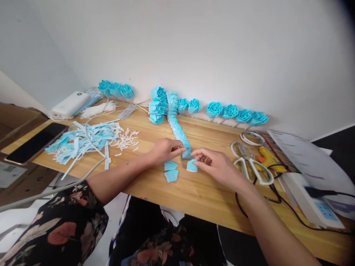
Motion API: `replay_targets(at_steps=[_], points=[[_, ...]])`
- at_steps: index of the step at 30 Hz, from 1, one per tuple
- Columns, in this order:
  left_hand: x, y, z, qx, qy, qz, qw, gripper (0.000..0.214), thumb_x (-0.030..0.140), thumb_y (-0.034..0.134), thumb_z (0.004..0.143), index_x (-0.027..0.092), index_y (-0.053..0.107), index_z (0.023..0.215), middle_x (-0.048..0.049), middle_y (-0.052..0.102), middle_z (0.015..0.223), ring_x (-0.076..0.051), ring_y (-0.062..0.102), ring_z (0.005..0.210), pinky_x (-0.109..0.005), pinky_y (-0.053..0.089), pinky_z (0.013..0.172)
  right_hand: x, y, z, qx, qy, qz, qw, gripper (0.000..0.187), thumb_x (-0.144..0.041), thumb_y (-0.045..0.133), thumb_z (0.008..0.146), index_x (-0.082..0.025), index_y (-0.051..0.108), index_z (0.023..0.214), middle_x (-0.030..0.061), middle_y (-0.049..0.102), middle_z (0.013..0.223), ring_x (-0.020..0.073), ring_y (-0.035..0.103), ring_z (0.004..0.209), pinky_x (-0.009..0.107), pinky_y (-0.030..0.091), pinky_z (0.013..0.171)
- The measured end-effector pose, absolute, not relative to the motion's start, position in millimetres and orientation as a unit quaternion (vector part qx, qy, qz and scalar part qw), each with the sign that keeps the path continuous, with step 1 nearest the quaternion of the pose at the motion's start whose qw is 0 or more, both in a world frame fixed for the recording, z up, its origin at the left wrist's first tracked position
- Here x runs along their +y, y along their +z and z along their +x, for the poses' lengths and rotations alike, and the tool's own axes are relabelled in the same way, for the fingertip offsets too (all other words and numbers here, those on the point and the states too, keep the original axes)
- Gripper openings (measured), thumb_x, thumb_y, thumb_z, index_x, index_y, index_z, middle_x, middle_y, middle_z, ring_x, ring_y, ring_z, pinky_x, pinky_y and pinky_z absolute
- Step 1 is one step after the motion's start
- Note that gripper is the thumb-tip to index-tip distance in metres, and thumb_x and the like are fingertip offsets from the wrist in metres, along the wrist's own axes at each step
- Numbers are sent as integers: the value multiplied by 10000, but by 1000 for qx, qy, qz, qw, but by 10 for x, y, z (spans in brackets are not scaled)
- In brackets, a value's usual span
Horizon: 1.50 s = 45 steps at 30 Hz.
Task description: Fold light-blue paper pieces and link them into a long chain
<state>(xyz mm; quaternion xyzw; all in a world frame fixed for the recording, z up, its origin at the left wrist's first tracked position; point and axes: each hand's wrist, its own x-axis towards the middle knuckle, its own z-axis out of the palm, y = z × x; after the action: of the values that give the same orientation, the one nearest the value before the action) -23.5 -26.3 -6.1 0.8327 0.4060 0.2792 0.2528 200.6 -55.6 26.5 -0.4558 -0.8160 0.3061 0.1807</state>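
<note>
Floral sleeve covers the left upper arm at the bottom edge, bare from the elbow on; beyond it runs a wooden table; left hand rests on the wood with thumb and forefinger pinched shut on the near end of a chain of folded blue pieces; right hand meets it from the other side, fingers drawn narrow, tips touching that same end, though whether they truly grip it I cannot tell; the chain climbs away from both hands to a stack by the wall; three loose blue pieces lie on the table just under the hands, one touching the right fingertips; blue paper roses stand in a row against the wall; scissors lie near the right hand, a yellow glue gun just beside them, a white power strip farther right; blue and white scraps pile up to the left, a phone and a white power bank beyond them.
</note>
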Motion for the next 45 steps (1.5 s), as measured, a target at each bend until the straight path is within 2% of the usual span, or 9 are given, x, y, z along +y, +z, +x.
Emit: replay_targets(at_steps=[2,6,12,19,23,25,32,38,45], points=[[-265,-54,-234,387,296,825,287,342,379,453,913,140,609,725,40,481,586,-76,403,548,-205,291,552,-544,263,2021,-811,292,-449,234,203,-233,583,838,-253,640,1031,-3,673,841,135,598,689,252,446,612],[-278,-9,-246,375,301,806,345,406,432,411,921,135,571,696,38,426,583,-83,382,560,-208,300,547,-501,271,1947,-818,258,-404,318,127,-157,548,830,-225,648,865,27,685,892,160,624,760,277,471,643],[-288,46,-268,361,319,748,456,538,518,283,938,139,529,647,-6,509,616,-101,450,588,-235,383,607,-381,301,1819,-836,189,-345,382,169,-81,546,784,-221,630,742,49,659,1018,198,621,960,373,470,847],[-222,-22,-247,355,372,628,584,361,488,638,768,155,519,838,49,486,582,-73,436,519,-200,334,504,-322,107,1808,-799,254,-358,411,159,-103,552,785,-228,647,757,44,659,1048,202,613,989,378,477,860],[-228,-8,-226,362,384,614,587,365,477,662,746,145,513,768,56,468,541,-58,389,487,-198,293,484,-344,2,1835,-690,413,-401,439,268,-232,488,885,-249,605,1125,59,676,1047,181,641,907,316,524,731],[-238,7,-215,366,387,611,586,364,475,666,741,146,513,763,58,467,541,-56,379,484,-198,283,483,-350,-19,1850,-652,464,-408,439,309,-310,475,909,-243,585,1191,58,683,1006,165,646,824,305,527,710],[-245,11,-189,372,388,629,562,385,491,663,728,142,503,745,43,489,616,-53,371,519,-197,275,500,-336,-67,1858,-657,486,-410,405,363,-321,646,801,-234,632,1153,28,654,907,149,607,802,284,502,735],[-270,40,-206,370,349,665,548,381,509,496,850,138,519,766,42,443,586,-78,384,543,-215,308,528,-353,-76,1824,-677,444,-430,399,336,-290,603,815,-229,638,1143,15,625,837,136,575,755,277,496,717],[-250,-46,-183,387,328,689,517,279,395,582,797,132,525,723,36,436,625,-84,384,584,-214,301,547,-375,-48,1750,-678,430,-441,402,315,-284,592,811,-212,653,1111,16,620,817,132,576,713,265,496,684]])
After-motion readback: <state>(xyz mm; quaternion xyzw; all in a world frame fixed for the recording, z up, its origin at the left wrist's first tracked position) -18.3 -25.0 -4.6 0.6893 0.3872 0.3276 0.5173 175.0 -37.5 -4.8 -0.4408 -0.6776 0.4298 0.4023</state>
